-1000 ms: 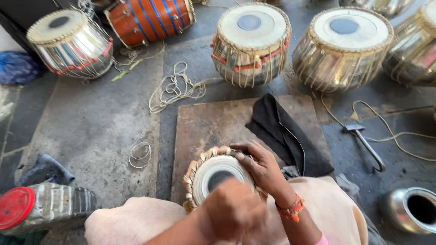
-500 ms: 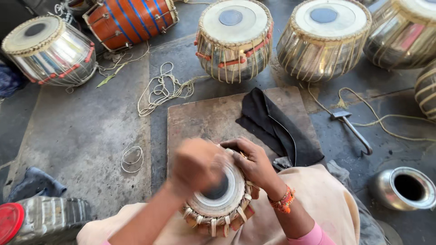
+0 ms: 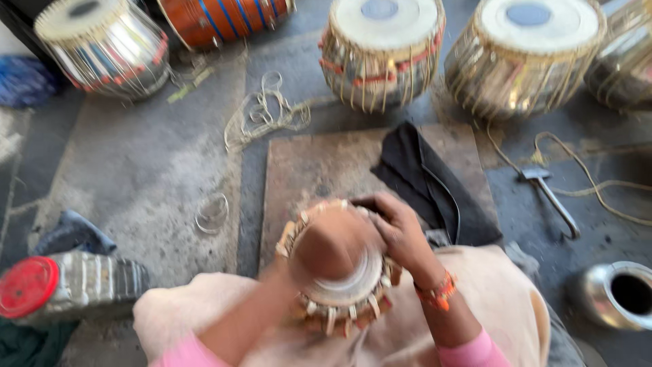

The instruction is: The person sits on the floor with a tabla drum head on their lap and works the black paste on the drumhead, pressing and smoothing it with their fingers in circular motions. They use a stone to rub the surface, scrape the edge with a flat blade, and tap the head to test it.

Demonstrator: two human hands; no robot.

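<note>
A small hand drum [image 3: 343, 295] with a pale skin and braided rim rests in my lap. My left hand [image 3: 331, 246] is blurred with motion and lies over the drum head, hiding most of it; whether it holds anything cannot be told. At the drum's far right rim my right hand [image 3: 401, 228] grips the edge, with an orange bracelet on the wrist. Both sleeves are pink.
A brown board [image 3: 316, 163] lies ahead with a black cloth [image 3: 428, 183] on it. Metal-bodied drums [image 3: 380, 47] [image 3: 530, 54] [image 3: 102, 44] stand behind. A hammer [image 3: 550, 197], loose cord [image 3: 265, 115], a red-lidded plastic jar [image 3: 61, 289] and a metal pot [image 3: 621, 295] lie around.
My left hand has moved across the drum head, from its near side to over its middle. The right hand has stayed on the rim. The view has shifted closer.
</note>
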